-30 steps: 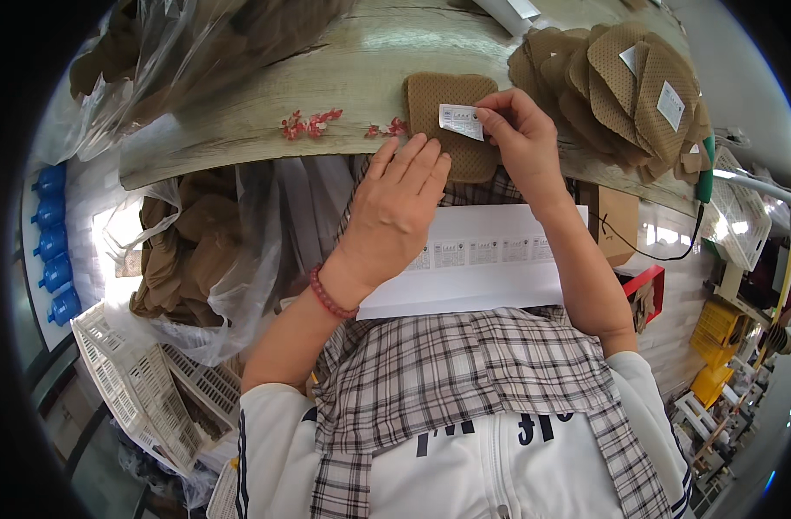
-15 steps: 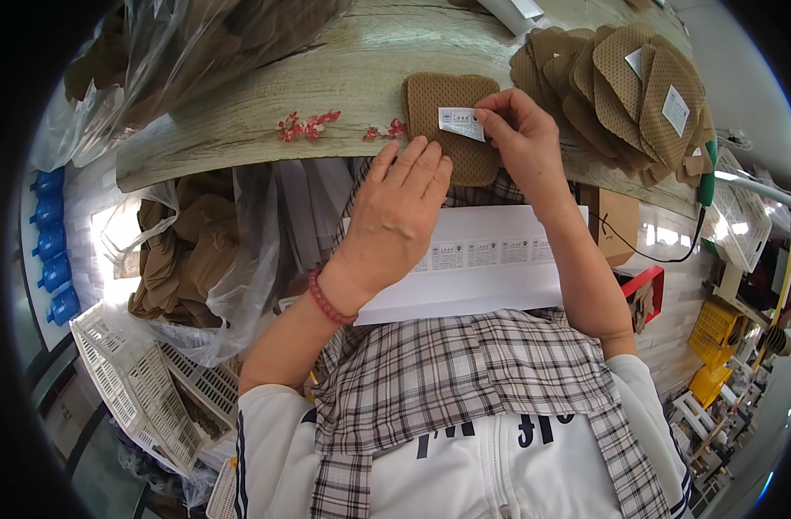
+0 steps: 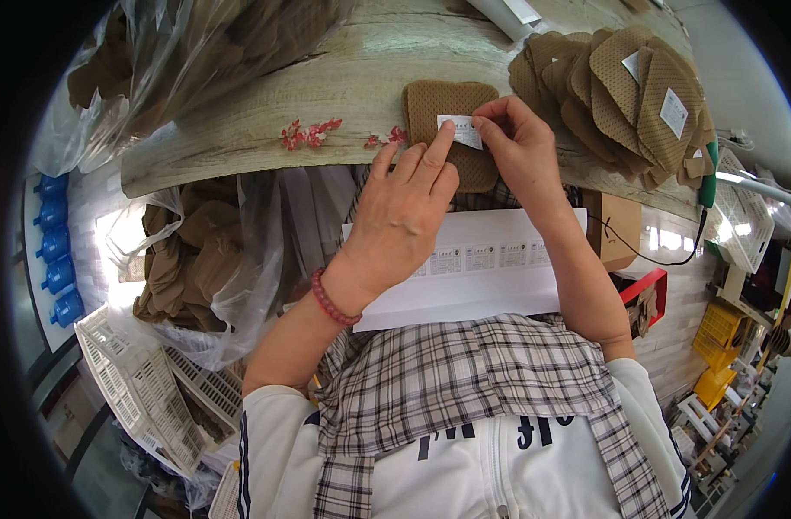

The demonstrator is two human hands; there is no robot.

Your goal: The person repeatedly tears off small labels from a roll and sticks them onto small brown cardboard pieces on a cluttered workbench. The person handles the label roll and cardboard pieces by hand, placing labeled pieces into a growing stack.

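Note:
A brown mesh-textured fabric pad (image 3: 425, 102) with rounded corners lies at the table's front edge, its near end reaching past the edge. On it is a small white printed label (image 3: 457, 132). My right hand (image 3: 527, 151) pinches the label's right end between thumb and fingers. With fingers stretched out, my left hand (image 3: 400, 208) rests at the pad's left side, its index fingertip on the label's left part. Across my lap, below both hands, lies a white sheet (image 3: 473, 292) bearing a row of printed labels.
At the right of the table (image 3: 240, 130) sits a pile of brown pads (image 3: 616, 99), some labelled. Red scraps (image 3: 310, 135) lie left of the pad. Plastic bags of brown pieces are at far left and below (image 3: 192, 259), near a white crate (image 3: 140, 381). A green-handled tool (image 3: 709, 177) hangs at right.
My left index finger has moved up and right onto the label. My right hand keeps its pinch on the label's right end. The label lies slightly lower on its left side.

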